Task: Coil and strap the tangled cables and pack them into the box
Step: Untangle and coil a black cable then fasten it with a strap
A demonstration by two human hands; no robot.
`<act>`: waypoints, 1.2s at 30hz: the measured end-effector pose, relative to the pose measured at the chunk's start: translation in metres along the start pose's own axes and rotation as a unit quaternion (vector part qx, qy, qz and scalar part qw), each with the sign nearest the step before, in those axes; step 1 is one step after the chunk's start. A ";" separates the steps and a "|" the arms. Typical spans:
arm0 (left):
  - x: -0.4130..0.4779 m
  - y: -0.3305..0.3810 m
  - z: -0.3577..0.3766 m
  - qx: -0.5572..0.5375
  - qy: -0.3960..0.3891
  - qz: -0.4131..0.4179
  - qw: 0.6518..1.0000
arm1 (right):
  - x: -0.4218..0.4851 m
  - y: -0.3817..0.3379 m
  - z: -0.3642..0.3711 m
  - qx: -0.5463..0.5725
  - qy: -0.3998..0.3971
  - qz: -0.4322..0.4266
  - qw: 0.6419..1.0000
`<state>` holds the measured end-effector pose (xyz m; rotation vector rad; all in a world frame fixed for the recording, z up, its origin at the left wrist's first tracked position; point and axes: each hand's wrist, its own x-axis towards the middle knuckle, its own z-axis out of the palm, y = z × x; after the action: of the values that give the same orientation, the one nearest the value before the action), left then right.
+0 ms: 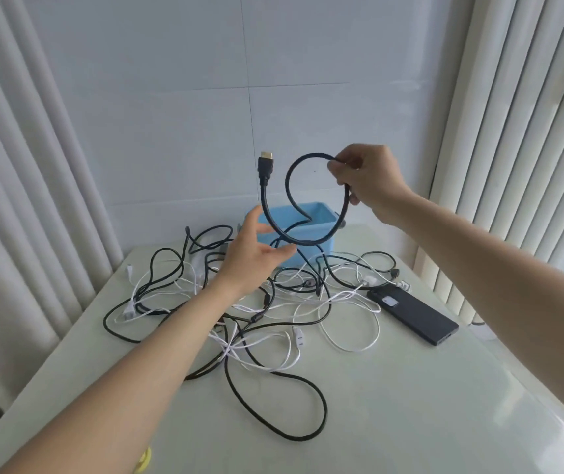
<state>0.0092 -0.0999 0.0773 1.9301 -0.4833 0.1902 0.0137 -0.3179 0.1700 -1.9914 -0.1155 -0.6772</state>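
Black cable (287,181), looped, is pinched by right hand (369,181) while left hand (251,256) hovers open beside it.

Blue box (325,212): one
Hands: two — left hand (253,261), right hand (373,179)
HDMI cable (266,171): one, above the box
Dark slab (414,316): one, right of the box
Loose cables (258,316): tangled — count unclear

Just bare arms here really: left arm (143,354) and right arm (486,258) uncovered right to the frame edge, left hand (253,258) and right hand (373,183) bare too. Small yellow bit (144,460) beside the left arm, can't tell if it's worn.
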 end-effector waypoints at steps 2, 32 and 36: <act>-0.006 0.008 -0.004 -0.145 -0.034 -0.025 0.989 | -0.005 0.000 0.006 0.028 -0.007 0.008 1.000; -0.033 -0.064 -0.045 -0.137 -0.011 -0.158 0.978 | -0.124 0.051 0.093 -0.027 -0.255 -0.161 0.953; -0.035 -0.070 -0.055 -0.392 -0.058 -0.217 0.892 | -0.127 0.069 0.100 -0.114 -0.264 -0.218 0.933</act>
<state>0.0114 -0.0185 0.0279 1.2008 -0.1449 -0.3704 -0.0274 -0.2431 0.0159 -2.3586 -0.8574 -0.4187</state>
